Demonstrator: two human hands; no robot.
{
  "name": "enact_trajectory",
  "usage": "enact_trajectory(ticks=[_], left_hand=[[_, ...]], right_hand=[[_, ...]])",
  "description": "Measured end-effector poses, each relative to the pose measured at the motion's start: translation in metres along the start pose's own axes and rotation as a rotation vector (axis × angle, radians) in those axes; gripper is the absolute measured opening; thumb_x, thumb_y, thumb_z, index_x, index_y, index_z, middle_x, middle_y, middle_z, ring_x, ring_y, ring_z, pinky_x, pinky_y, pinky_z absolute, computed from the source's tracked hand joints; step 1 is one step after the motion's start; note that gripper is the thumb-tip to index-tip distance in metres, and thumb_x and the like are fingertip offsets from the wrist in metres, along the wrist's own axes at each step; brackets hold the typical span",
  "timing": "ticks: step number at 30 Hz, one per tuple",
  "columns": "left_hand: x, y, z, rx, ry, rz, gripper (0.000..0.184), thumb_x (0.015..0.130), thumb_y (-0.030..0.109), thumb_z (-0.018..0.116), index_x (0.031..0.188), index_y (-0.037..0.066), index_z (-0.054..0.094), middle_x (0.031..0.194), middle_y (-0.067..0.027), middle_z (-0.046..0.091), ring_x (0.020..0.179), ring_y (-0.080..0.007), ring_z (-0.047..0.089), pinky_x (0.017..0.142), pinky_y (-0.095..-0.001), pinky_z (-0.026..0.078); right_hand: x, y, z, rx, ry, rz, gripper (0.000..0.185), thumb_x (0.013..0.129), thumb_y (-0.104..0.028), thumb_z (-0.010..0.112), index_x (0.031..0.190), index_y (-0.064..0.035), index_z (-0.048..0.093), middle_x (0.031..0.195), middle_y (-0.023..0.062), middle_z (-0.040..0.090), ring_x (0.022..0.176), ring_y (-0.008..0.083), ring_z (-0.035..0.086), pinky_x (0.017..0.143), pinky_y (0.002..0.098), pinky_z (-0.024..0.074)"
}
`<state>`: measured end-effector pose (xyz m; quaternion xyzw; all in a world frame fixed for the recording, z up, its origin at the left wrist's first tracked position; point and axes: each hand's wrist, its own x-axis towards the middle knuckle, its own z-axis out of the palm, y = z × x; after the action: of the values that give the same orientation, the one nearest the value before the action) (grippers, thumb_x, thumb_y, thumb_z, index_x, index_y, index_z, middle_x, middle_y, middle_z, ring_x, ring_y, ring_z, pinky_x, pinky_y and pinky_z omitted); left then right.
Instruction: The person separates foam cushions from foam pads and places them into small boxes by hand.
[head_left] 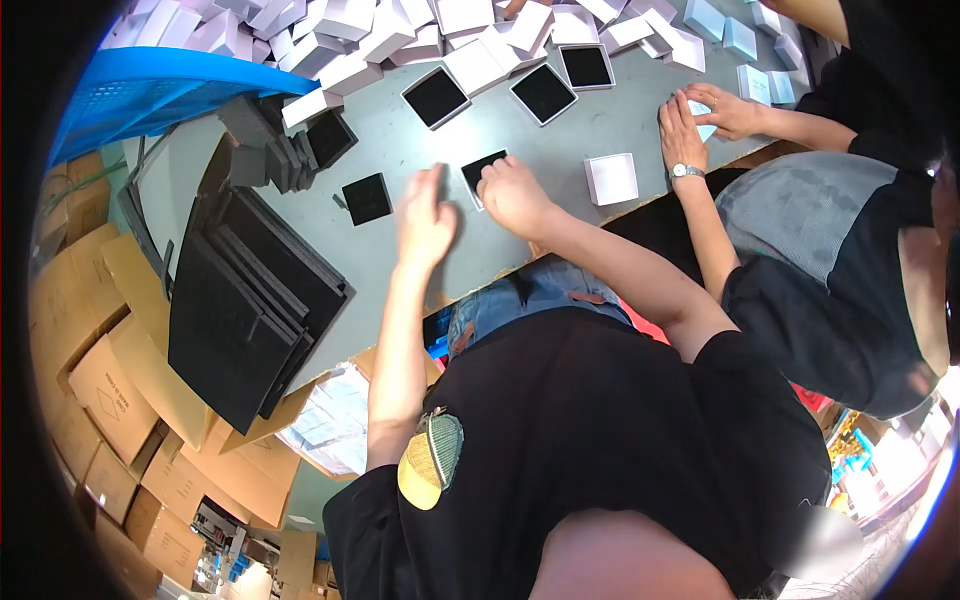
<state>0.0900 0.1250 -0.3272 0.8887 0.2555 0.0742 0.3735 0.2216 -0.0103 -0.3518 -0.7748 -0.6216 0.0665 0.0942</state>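
Black cotton of the worker's shirt [630, 430] lies nearest the camera, with both bare arms reaching past it over the grey table [385, 145]. The right hand [515, 198] is curled, its fingertips at a black-lined box [484, 167] on the table before the body; whether they pinch its edge or press the lining cannot be told. The left hand [425, 220] has its fingers drawn out long between that box and a loose black foam square [368, 199]; blur hides whether it holds anything.

Good work here would probably mean steadying the box's white wall with one hand while the other presses the lining evenly, corners included, so that no edge rides up.

To the right stands an open white box [611, 179], and beyond it a co-worker's hands [685, 132] meet at a pale blue box [703, 118]. Ahead, three lined boxes [543, 95] sit before a heap of white boxes [390, 32], which crowds the far side. On the left, a blue basket [165, 90] and stacked black sheets [245, 310] hem in the left arm's sideways reach.
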Motion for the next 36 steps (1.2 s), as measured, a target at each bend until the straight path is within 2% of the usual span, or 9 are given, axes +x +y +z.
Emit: enact_trajectory(ticks=[3,7,10,12,14,20,28,34,36], left_hand=[[-0.006,-0.035,-0.048,0.603,0.196,0.055,0.063,0.071,-0.006,0.054,0.133,0.006,0.051,0.127,-0.0154,0.055,0.126,-0.0367,0.046,0.106,-0.0523,0.033],[-0.002,-0.105,-0.058,0.731,-0.032,0.214,0.061,0.070,0.001,0.062,0.130,0.003,0.052,0.129,-0.0143,0.056,0.132,-0.0373,0.040,0.110,-0.0543,0.028],[-0.002,-0.030,-0.056,0.490,-0.242,0.063,0.064,0.068,0.006,0.069,0.130,0.003,0.052,0.129,-0.0145,0.055,0.130,-0.0356,0.045,0.110,-0.0490,0.033],[-0.010,-0.008,-0.025,-0.065,-0.237,-0.007,0.064,0.065,0.012,0.076,0.125,0.005,0.057,0.129,-0.0161,0.056,0.122,-0.0350,0.053,0.104,-0.0434,0.043],[-0.021,-0.013,0.011,-0.175,-0.219,0.028,0.058,0.067,0.014,0.078,0.121,0.007,0.061,0.130,-0.0185,0.055,0.116,-0.0355,0.057,0.096,-0.0405,0.049],[-0.021,0.002,0.040,-0.960,-0.421,-0.399,0.059,0.078,0.008,0.074,0.134,0.005,0.054,0.135,-0.0193,0.053,0.121,-0.0263,0.054,0.100,-0.0323,0.044],[-0.008,0.038,0.010,-0.153,-0.438,0.185,0.046,0.086,-0.002,0.056,0.132,-0.002,0.052,0.133,-0.0266,0.053,0.125,-0.0375,0.052,0.105,-0.0387,0.042],[0.001,0.047,-0.008,-0.236,-0.932,-0.254,0.039,0.089,0.000,0.047,0.127,0.000,0.058,0.126,-0.0218,0.060,0.117,-0.0396,0.057,0.098,-0.0428,0.046],[-0.013,0.038,0.007,-0.034,-0.984,0.010,0.040,0.089,0.017,0.057,0.126,0.002,0.059,0.125,-0.0194,0.061,0.112,-0.0373,0.059,0.095,-0.0436,0.047]], right_hand=[[0.001,0.004,-0.030,-0.048,-0.016,0.202,0.014,0.079,-0.016,0.056,0.078,-0.0086,0.067,0.090,0.0079,0.060,0.095,0.0239,0.053,0.083,0.0397,0.0395],[0.000,-0.014,-0.037,0.231,0.263,-0.015,0.015,0.082,-0.014,0.056,0.091,-0.0072,0.065,0.099,0.0081,0.058,0.093,0.0238,0.055,0.082,0.0391,0.0426],[-0.007,-0.043,-0.033,0.382,0.263,-0.046,0.022,0.080,-0.015,0.060,0.099,-0.0074,0.065,0.107,0.0098,0.058,0.096,0.0240,0.057,0.084,0.0378,0.0463],[-0.023,-0.044,-0.019,0.359,0.149,-0.064,0.029,0.077,-0.015,0.063,0.104,-0.0067,0.064,0.113,0.0106,0.057,0.099,0.0249,0.059,0.086,0.0366,0.0484],[-0.046,-0.032,0.004,0.381,0.150,0.002,0.029,0.078,-0.015,0.062,0.106,-0.0065,0.063,0.112,0.0091,0.059,0.098,0.0246,0.061,0.087,0.0376,0.0486],[-0.069,-0.009,-0.009,0.388,0.365,0.099,0.027,0.074,-0.013,0.067,0.101,-0.0062,0.065,0.100,0.0070,0.065,0.086,0.0257,0.063,0.079,0.0341,0.0503],[-0.091,0.017,-0.037,0.306,0.394,0.135,0.017,0.074,-0.010,0.066,0.091,-0.0099,0.069,0.089,0.0020,0.068,0.078,0.0198,0.064,0.071,0.0331,0.0499],[-0.134,0.050,-0.091,0.095,0.583,0.426,0.021,0.071,0.000,0.069,0.090,-0.0071,0.072,0.092,0.0046,0.067,0.081,0.0231,0.065,0.070,0.0339,0.0514],[-0.144,0.066,-0.077,0.029,0.562,0.434,0.018,0.072,-0.003,0.067,0.088,-0.0064,0.071,0.090,0.0048,0.064,0.079,0.0226,0.063,0.068,0.0344,0.0503]])
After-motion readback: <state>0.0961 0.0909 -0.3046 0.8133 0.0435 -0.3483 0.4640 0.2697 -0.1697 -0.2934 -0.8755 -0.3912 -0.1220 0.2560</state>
